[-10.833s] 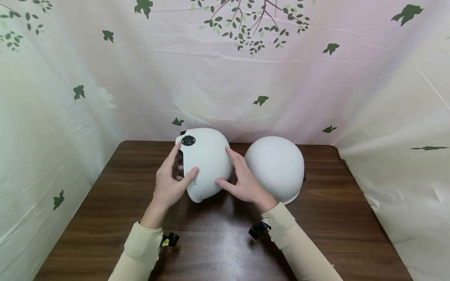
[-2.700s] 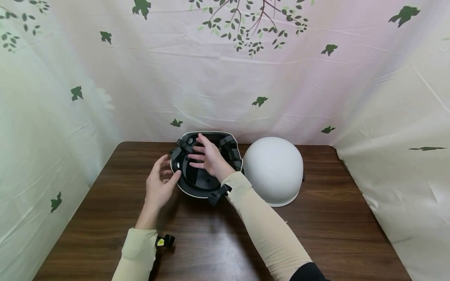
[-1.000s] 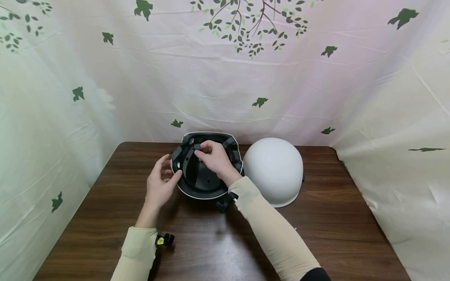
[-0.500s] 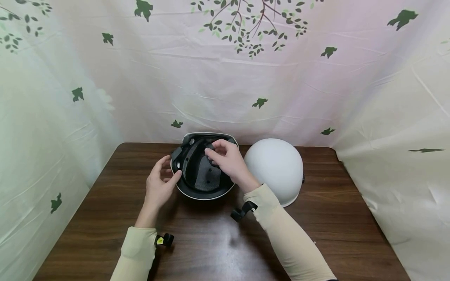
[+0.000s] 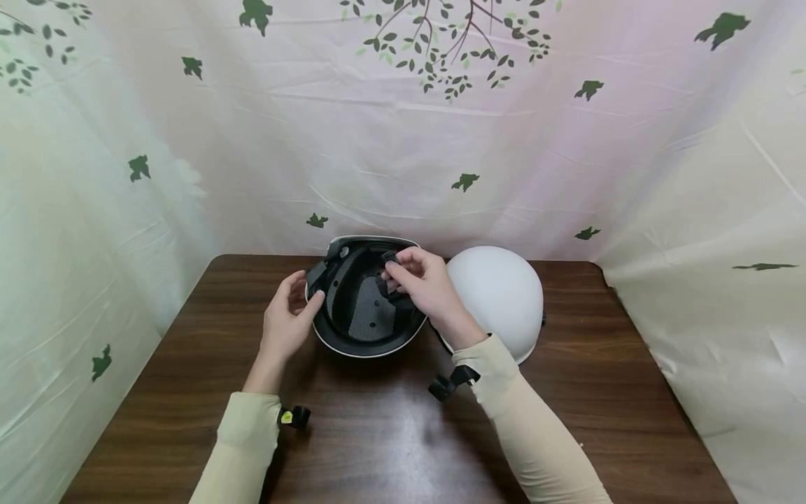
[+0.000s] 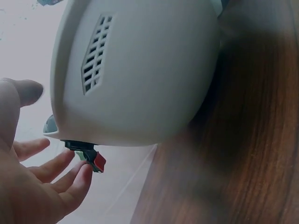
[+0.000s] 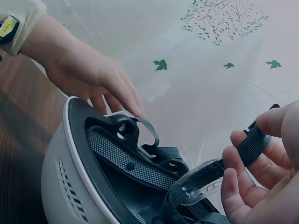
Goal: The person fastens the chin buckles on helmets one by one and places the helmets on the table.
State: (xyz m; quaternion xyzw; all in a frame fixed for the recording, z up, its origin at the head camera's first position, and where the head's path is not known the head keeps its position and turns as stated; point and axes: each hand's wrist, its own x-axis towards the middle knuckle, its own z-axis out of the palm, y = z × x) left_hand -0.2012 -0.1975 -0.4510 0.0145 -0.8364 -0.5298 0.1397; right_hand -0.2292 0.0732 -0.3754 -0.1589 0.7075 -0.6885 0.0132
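A white helmet [image 5: 336, 346] lies upside down on the table, its black padded inside facing up. At its left rim is my left hand [image 5: 283, 318]. In the left wrist view those fingertips touch a small black buckle with a red part [image 6: 97, 161] below the shell, while the thumb stands apart from it. Over the opening, my right hand [image 5: 428, 287] pinches a black chin strap [image 7: 254, 144] between thumb and fingers. The strap runs down through a clear plastic chin piece [image 7: 203, 179] into the helmet. Part of the right rim is hidden behind my right hand.
A second white helmet [image 5: 500, 301] rests dome up close to the right, partly behind my right wrist. The dark wooden table [image 5: 390, 434] meets a pale curtain [image 5: 403, 140] with leaf and bird prints at the back and sides.
The first helmet has been turned from side-on to upside down. My right hand reached inside, took the chin strap and drew it rightward. My left hand has shifted slightly away from the camera.
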